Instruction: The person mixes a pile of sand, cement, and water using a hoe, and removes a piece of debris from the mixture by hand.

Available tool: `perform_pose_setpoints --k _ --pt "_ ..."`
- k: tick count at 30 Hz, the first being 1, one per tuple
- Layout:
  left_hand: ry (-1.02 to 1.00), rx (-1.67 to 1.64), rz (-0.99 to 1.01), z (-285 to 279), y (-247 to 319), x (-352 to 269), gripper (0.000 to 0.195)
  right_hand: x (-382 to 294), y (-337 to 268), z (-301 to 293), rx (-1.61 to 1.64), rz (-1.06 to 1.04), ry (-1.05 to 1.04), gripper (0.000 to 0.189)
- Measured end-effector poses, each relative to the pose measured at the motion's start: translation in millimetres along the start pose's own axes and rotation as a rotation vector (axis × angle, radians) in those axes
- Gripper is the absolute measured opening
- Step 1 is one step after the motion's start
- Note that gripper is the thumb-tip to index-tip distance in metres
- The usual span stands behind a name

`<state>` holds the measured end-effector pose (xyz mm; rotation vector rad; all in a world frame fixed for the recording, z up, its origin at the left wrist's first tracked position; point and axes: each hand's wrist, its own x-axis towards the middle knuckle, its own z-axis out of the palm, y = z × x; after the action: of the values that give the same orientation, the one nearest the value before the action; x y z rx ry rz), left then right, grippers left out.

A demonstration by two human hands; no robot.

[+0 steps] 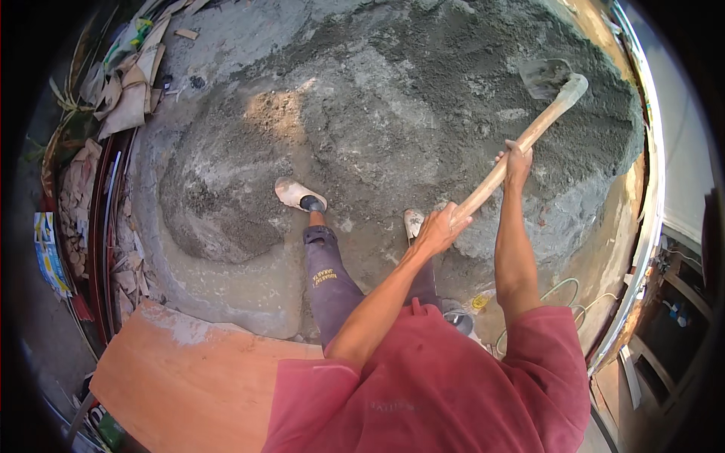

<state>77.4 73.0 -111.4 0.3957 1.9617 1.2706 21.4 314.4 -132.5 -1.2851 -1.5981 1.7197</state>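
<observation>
Both my hands are on the pale wooden handle (490,180) of a hoe, which slants up to the right. My left hand (443,227) is wrapped around the handle's near end. Farther up the shaft, my right hand (517,163) grips it closer to the head. The hoe's broad metal blade (535,76) is at the upper right, over a heap of dark grey sand or mortar mix (453,73). Some grey material clings to the blade. Whether its edge touches the heap, I cannot tell.
My feet, in pale shoes (291,192), stand at the heap's near side. An orange-brown board (192,374) lies at lower left. Torn cardboard (127,96) and dark metal bars (103,226) line the left edge. A bucket (460,321) and a thin green hose (572,291) are beside me.
</observation>
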Motion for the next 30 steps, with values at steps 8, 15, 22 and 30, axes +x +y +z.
perform_pose_setpoints --k 8,15,22,30 --pt "-0.014 0.166 -0.596 -36.5 -144.8 -112.6 0.055 -174.9 258.3 63.4 -0.068 0.937 -0.198 0.008" --pt "0.153 -0.106 -0.352 -28.3 -70.9 -66.0 0.059 -104.7 217.1 67.8 0.215 0.977 -0.257 0.01" --pt "0.243 -0.329 0.063 -21.8 33.3 -21.0 0.062 -35.2 137.8 39.4 0.316 0.938 -0.428 0.018" --pt "0.069 -0.576 0.37 63.0 116.2 40.6 0.027 34.4 206.0 -34.7 1.067 0.449 -0.457 0.016"
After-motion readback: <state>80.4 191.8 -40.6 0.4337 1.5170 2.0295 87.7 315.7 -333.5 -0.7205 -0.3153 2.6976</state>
